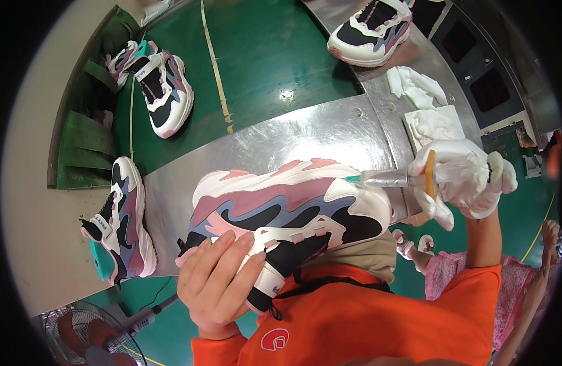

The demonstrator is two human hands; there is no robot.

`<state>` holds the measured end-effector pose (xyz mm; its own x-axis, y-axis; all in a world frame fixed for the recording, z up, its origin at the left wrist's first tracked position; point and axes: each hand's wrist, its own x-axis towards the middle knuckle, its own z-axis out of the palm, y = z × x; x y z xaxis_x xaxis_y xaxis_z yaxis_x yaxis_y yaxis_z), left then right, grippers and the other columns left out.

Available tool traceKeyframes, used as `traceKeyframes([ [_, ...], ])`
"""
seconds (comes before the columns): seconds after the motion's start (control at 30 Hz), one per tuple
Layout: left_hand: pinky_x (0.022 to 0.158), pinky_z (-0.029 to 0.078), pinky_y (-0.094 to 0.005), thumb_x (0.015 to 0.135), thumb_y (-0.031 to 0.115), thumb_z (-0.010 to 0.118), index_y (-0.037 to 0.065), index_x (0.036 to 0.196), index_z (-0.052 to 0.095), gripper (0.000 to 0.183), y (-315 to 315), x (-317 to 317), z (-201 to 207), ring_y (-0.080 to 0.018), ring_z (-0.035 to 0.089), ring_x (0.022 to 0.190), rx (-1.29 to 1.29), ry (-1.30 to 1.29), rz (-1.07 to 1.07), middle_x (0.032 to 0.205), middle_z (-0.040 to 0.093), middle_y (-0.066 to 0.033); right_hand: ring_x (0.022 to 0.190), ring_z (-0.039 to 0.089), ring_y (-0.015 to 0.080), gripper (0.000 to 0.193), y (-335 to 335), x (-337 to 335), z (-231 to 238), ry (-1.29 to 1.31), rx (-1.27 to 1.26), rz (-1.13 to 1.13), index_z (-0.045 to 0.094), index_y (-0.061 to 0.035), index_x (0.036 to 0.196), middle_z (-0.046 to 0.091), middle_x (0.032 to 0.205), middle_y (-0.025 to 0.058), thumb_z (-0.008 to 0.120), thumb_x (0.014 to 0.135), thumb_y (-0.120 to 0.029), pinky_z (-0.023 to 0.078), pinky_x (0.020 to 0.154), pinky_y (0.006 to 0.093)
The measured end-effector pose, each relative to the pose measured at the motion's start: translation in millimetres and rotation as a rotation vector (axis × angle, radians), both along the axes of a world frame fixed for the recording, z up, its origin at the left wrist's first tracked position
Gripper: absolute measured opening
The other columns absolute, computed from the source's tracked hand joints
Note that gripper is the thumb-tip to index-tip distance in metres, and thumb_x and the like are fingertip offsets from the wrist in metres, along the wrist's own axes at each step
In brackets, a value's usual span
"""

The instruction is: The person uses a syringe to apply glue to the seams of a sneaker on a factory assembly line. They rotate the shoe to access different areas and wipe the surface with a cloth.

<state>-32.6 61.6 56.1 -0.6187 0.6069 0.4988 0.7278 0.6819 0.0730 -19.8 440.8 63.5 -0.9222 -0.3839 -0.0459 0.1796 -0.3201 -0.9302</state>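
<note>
A sneaker in white, black, mauve and blue lies on its side in front of me, sole edge away from me. My left hand, bare, grips it around the ankle and strap area. In a white glove, my right hand is closed around a clear syringe with an amber flange. Its green tip is at the seam between the sneaker's upper and the pale sole, near the toe; I cannot tell whether any liquid is coming out.
A green conveyor belt carries a matching sneaker. Others stand at the left edge and far right. A white pad and crumpled cloth lie beyond my right hand. A fan stands lower left; another person is at right.
</note>
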Motion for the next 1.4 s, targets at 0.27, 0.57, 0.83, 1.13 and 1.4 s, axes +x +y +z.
traceKeyframes([
  [0.27,0.083,0.051,-0.0369,0.079,0.024,0.067,0.018,0.092,0.071,0.015,0.9,3.9,-3.8,-0.0230,0.067,0.100,-0.005,0.039,-0.010,0.104,0.073,-0.0019,0.063,0.061,0.0134,0.087,9.9,18.2,-22.7,0.007,-0.043,-0.034,0.048,0.0154,0.125,0.066,0.091,0.0184,0.063,0.075,-0.053,0.051,0.053,0.0228],
  [0.57,0.085,0.049,-0.0383,0.084,0.026,0.065,0.015,0.104,0.068,0.023,5.7,32.4,-13.6,-0.0271,0.066,0.101,-0.068,0.083,0.065,0.110,0.071,-0.0071,0.060,0.060,0.0135,0.086,13.7,35.3,-59.0,0.013,-0.139,-0.073,0.047,0.0164,0.127,0.066,0.090,0.0187,0.065,0.074,-0.049,0.050,0.052,0.0226],
  [0.83,0.087,0.050,-0.0399,0.082,0.027,0.070,0.011,0.107,0.066,0.030,16.2,59.3,-20.0,-0.0299,0.065,0.099,-0.115,0.121,0.143,0.114,0.069,-0.0096,0.045,0.048,0.0161,0.092,-0.2,52.4,-74.2,0.076,-0.426,-0.148,0.049,0.0151,0.119,0.061,0.081,0.0217,0.065,0.066,-0.059,0.038,0.041,0.0237],
  [1.13,0.086,0.052,-0.0388,0.074,0.032,0.083,0.007,0.110,0.064,0.048,24.5,64.5,-22.4,-0.0306,0.065,0.098,-0.148,0.173,0.140,0.114,0.069,-0.0118,0.034,0.041,0.0153,0.079,-8.7,74.5,-93.0,0.119,-0.575,-0.238,0.048,0.0112,0.115,0.058,0.071,0.0223,0.062,0.077,-0.056,0.027,0.031,0.0231],
  [1.4,0.084,0.052,-0.0384,0.072,0.037,0.085,0.006,0.110,0.063,0.055,28.5,62.9,-22.9,-0.0313,0.065,0.098,-0.147,0.201,0.110,0.112,0.069,-0.0123,0.041,0.041,0.0160,0.062,-10.4,99.2,-106.9,-0.110,-0.456,-0.327,0.048,0.0047,0.122,0.059,0.076,0.0146,0.058,0.083,-0.044,0.033,0.039,0.0249],
])
